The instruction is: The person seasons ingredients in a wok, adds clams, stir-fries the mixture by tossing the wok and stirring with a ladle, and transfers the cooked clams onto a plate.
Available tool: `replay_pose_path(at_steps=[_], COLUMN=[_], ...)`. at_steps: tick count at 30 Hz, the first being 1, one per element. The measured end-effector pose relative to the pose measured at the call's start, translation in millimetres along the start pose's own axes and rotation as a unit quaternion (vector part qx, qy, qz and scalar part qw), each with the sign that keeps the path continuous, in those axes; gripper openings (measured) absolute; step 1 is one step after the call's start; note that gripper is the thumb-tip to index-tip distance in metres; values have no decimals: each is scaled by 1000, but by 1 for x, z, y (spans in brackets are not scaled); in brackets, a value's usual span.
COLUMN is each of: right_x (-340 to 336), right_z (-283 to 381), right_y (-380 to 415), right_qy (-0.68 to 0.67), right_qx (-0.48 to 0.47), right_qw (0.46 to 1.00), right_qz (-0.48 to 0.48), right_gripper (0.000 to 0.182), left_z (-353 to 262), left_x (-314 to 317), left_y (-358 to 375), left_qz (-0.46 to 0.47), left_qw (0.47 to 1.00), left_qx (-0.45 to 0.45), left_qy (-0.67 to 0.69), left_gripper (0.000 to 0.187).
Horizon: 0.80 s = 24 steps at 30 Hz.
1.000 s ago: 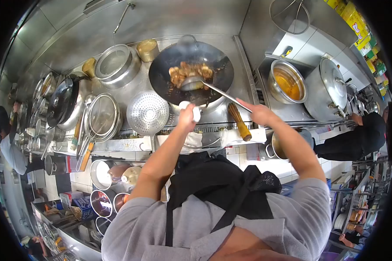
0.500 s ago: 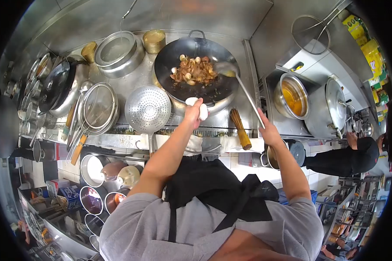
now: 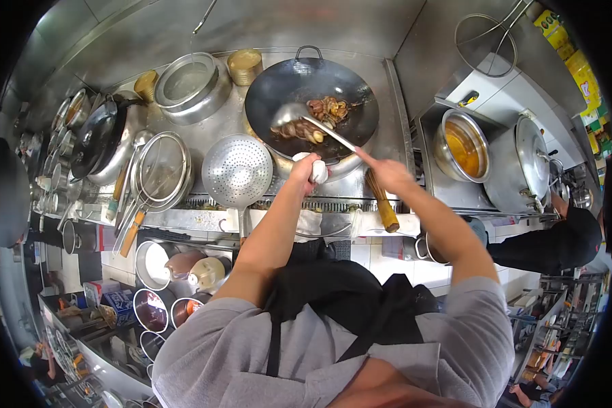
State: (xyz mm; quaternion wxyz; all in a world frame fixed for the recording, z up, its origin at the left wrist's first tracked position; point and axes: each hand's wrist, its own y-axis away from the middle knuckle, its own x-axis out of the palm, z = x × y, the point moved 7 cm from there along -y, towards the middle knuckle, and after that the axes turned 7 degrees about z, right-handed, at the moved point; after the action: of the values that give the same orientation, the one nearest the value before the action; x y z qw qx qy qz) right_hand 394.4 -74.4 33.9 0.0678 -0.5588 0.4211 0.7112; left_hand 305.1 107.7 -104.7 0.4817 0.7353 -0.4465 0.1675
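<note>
A black wok [image 3: 353,75] sits on the stove, with browned food pieces [image 3: 331,110] at its middle and right. My left hand [image 3: 307,173] is closed round a white cloth [image 3: 319,171] at the wok's near rim; the wok handle there is hidden. In my right hand [image 3: 391,174] is the handle of a long metal ladle [image 3: 292,113]. The ladle's bowl lies inside the wok, left of centre, against some of the food.
Left of the wok are a perforated skimmer [image 3: 237,170], wire strainers [image 3: 160,170] and a lidded pot [image 3: 185,81]. A bamboo brush [image 3: 385,207] lies at the stove's front. Right stands a bowl of orange liquid [image 3: 464,146]. A person in black [image 3: 557,241] is at far right.
The ladle has swung from the wok's right side to left of centre, and my right hand has moved left and up. The food is now more gathered and split. The left hand still grips the cloth.
</note>
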Motion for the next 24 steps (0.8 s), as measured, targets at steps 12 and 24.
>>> replay_pose_path(at_steps=[12, 24], right_x=[-18, 33], right_z=[-31, -7], right_y=[186, 88], right_qy=[-303, -59], right_qx=[-28, 46], right_qw=[944, 995], right_qz=[129, -73], right_gripper=[88, 91], left_z=[2, 82], left_x=[32, -43], left_y=[151, 141], left_qz=[-60, 9], left_qw=[995, 995], left_qx=[41, 88], left_qy=[66, -48], left_gripper=[8, 21])
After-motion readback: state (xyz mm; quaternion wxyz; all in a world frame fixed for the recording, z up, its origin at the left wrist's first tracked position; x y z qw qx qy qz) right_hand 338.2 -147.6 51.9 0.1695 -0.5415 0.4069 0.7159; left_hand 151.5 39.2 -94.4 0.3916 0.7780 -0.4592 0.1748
